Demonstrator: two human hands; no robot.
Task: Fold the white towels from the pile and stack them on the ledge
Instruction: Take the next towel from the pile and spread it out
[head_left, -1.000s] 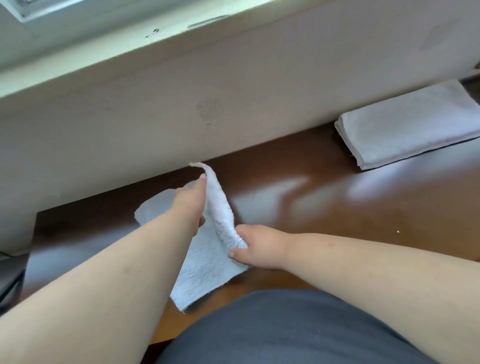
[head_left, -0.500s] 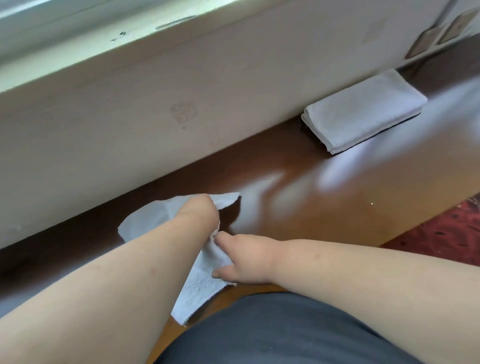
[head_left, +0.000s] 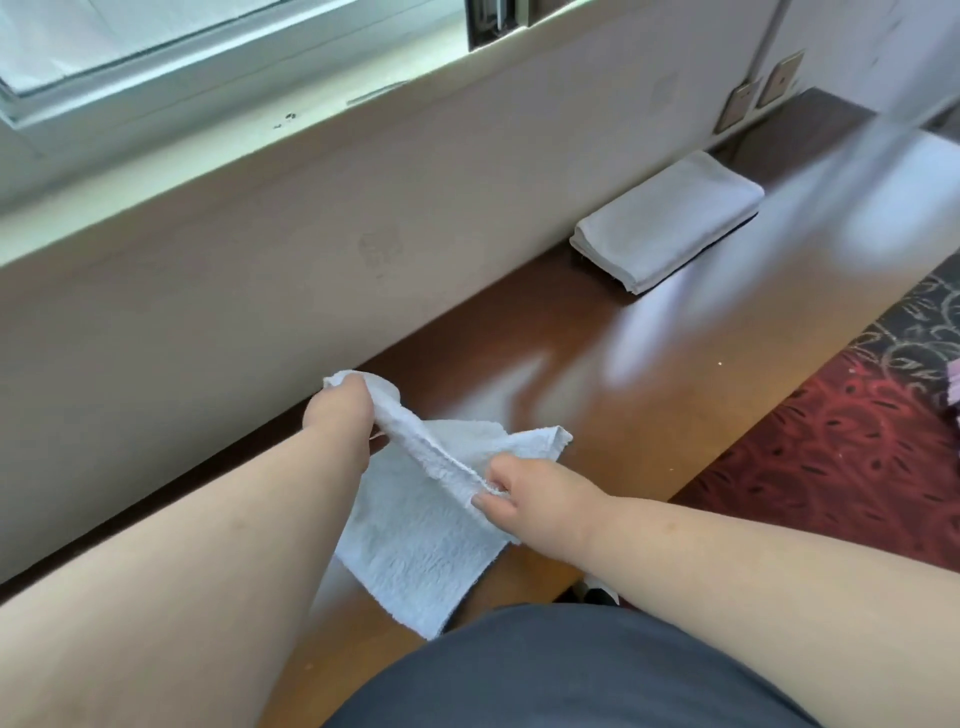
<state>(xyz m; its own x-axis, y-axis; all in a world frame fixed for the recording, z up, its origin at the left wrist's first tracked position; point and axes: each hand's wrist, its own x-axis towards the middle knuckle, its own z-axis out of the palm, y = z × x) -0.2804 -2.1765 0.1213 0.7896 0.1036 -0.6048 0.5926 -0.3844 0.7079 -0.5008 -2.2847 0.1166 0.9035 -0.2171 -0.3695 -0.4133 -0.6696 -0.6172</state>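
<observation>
Left hand (head_left: 340, 415) grips the far corner of a white towel (head_left: 415, 540), fingers curled round the cloth. Right hand (head_left: 524, 493) pinches the raised edge nearer the body — the fabric forms a ridge between both hands. The towel's lower part lies on the brown wooden ledge (head_left: 597, 374). Well apart to the right, a stack of folded white towels (head_left: 670, 218) rests on the ledge beside the wall (head_left: 260, 291) — wall sockets (head_left: 758, 93) above it.

White towel (head_left: 415, 530) lies rumpled on brown ledge (head_left: 649, 374); folded stack (head_left: 670, 218) beyond.
</observation>
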